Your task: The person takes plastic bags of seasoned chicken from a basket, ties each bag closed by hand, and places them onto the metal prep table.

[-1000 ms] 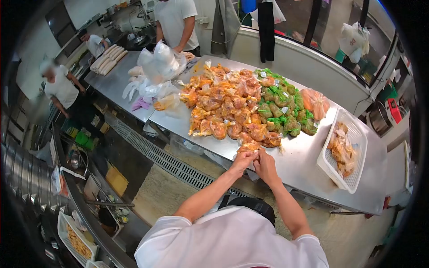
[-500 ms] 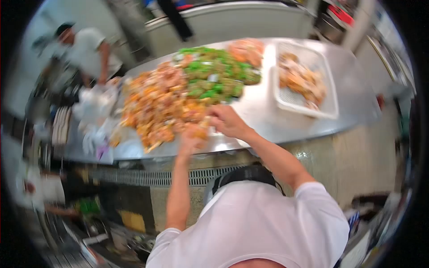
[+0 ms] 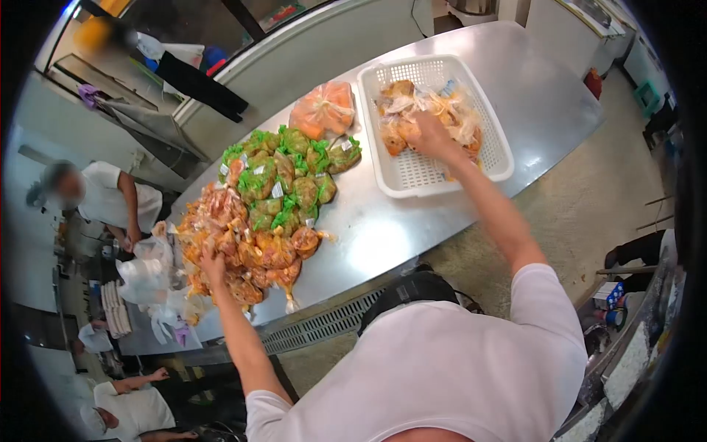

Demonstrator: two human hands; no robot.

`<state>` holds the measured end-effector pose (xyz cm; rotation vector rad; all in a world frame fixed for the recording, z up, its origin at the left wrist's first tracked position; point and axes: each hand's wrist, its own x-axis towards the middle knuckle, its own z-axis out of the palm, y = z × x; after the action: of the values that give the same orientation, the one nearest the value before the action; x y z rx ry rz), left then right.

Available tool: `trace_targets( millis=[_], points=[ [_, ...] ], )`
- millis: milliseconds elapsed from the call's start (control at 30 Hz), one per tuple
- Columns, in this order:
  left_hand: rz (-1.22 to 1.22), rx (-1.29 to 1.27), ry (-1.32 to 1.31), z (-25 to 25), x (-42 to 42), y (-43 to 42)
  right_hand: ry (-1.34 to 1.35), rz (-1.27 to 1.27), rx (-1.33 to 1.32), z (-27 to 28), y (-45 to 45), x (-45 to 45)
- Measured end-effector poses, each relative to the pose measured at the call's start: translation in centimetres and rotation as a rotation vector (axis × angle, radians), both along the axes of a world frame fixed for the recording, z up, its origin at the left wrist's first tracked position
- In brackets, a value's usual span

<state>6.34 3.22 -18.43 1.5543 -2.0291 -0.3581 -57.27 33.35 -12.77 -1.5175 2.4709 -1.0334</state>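
Observation:
My left hand point(image 3: 213, 261) rests on the left side of a pile of knotted clear plastic bags point(image 3: 274, 252) filled with orange-brown food. Its fingers are stretched out over the bags. Over the white perforated basket point(image 3: 384, 193), my right hand point(image 3: 433, 138) reaches down among similar bags point(image 3: 470, 138). Its fingers are curled on a bag of orange food point(image 3: 398, 132), partly hidden by the hand. Against the orange pile lie several green-tied bags point(image 3: 281, 174) of greenish food, some with white labels.
A large bag of bright orange pieces point(image 3: 324, 110) sits at the back of the metal table point(image 3: 375, 239). Loose plastic bags point(image 3: 151, 274) lie at its left end. One person point(image 3: 118, 188) stands beyond that end; another person point(image 3: 136, 409) is at lower left.
My hands have moved apart from the bag they held together at the table's front. The right is now in the basket, the left on the orange pile. The view has turned.

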Motion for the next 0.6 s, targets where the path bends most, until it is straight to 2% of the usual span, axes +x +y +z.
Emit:
trace_targets(
  millis=[33, 67, 133, 167, 200, 233, 267, 333, 433, 500, 533, 600],
  points=[
    [0.002, -0.037, 0.078, -0.3, -0.2, -1.3, 0.047, -0.139, 0.031, -0.8, -0.8, -2.3],
    [0.181, -0.103, 0.037, 0.7, -2.3, -0.5, 0.101, -0.255, 0.037, -2.2, -1.9, -4.6],
    [0.251, -0.313, 0.067, 2.4, -8.9, 6.4, 0.162, -0.402, 0.109, -5.0, -3.8, -8.0],
    [0.193, -0.253, 0.154, 2.9, -11.5, 8.7, 0.170, -0.440, 0.165, -5.7, -4.5, -9.5],
    [0.142, -0.193, 0.242, 2.7, -13.5, 10.4, 0.129, -0.412, 0.248, -5.3, -5.2, -10.8],
    [0.077, -0.416, 0.160, 1.0, -15.0, 11.5, 0.089, -0.384, 0.332, -4.8, -6.1, -11.6],
    [0.099, -0.352, 0.265, 2.5, -18.3, 14.7, 0.054, -0.331, 0.332, -4.0, -7.0, -12.3],
    [0.030, -0.214, 0.312, 2.8, -19.5, 16.8, -0.007, -0.243, 0.340, -1.4, -7.1, -13.7],
    [-0.023, 0.026, 0.535, 3.5, -21.0, 19.0, -0.077, -0.017, -0.218, 2.3, -6.2, -12.2],
    [-0.117, 0.099, 0.663, 3.7, -21.6, 19.1, -0.138, 0.056, -0.092, 7.5, -5.5, -9.4],
    [-0.135, 0.105, 0.646, 3.9, -22.5, 18.7, -0.166, 0.086, -0.036, 9.9, -5.3, -7.7],
    [-0.240, 0.157, 0.671, 6.0, -25.4, 18.9, -0.241, 0.220, -0.113, 12.5, -5.6, -5.2]
  ],
)
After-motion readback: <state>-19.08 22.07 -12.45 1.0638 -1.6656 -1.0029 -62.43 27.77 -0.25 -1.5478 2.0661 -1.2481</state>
